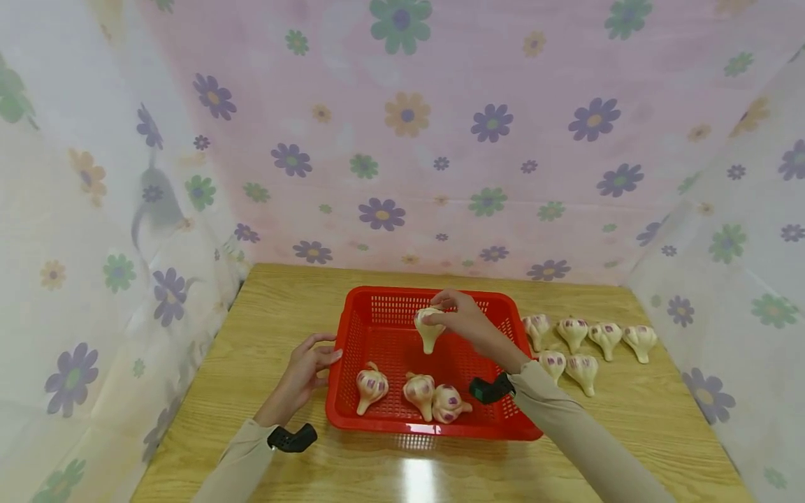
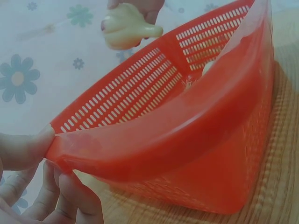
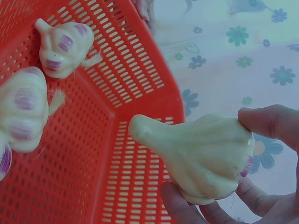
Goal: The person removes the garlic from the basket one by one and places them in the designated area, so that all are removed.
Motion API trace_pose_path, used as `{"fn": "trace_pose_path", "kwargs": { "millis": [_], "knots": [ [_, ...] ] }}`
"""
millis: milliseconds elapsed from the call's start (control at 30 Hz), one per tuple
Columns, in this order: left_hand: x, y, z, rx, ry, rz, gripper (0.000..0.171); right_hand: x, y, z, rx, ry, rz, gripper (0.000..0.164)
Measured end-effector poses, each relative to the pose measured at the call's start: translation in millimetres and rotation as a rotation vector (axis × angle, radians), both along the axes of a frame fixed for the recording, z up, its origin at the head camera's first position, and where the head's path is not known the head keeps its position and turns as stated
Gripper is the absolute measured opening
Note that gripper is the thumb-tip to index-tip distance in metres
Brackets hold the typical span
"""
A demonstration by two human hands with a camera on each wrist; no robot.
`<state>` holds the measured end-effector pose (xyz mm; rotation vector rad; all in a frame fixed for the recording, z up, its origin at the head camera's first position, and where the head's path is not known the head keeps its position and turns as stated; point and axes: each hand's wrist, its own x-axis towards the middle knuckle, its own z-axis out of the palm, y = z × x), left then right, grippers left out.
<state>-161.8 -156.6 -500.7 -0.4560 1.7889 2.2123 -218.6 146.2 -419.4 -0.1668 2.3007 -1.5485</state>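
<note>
A red plastic basket (image 1: 390, 342) with slotted walls sits on the table. My left hand (image 1: 303, 370) pinches its left rim, thumb on top and fingers curled underneath in the left wrist view. Over the basket, my right hand (image 1: 468, 323) holds a garlic bulb (image 3: 201, 154) by its rounded end, stem pointing down in the head view. Three more garlic bulbs lie along the basket's near side: one at left (image 1: 372, 385), one in the middle (image 1: 419, 392) and one beside it (image 1: 448, 404). Purple patches mark their pale skins.
Several more garlic bulbs (image 1: 581, 370) lie in two rows on the wooden table (image 1: 270, 307), to the right of the basket. Flower-patterned sheeting (image 1: 409, 175) hangs behind the table and along both sides.
</note>
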Motion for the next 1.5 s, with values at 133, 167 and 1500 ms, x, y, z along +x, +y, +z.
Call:
{"fn": "trace_pose_path", "kwargs": {
  "millis": [133,167,1500],
  "knots": [
    [-0.6,0,-0.2,0.014,-0.008,0.002,0.039,2.1,10,1.6,0.004,0.002,-0.012,0.047],
    [-0.7,0,-0.1,0.016,-0.014,0.006,0.039,2.6,13,1.1,0.004,0.001,-0.015,0.047],
    [0.7,-1,0.1,-0.004,0.003,-0.007,0.04,16.0,98,5.6,0.033,0.005,-0.067,0.052]
  ]
}}
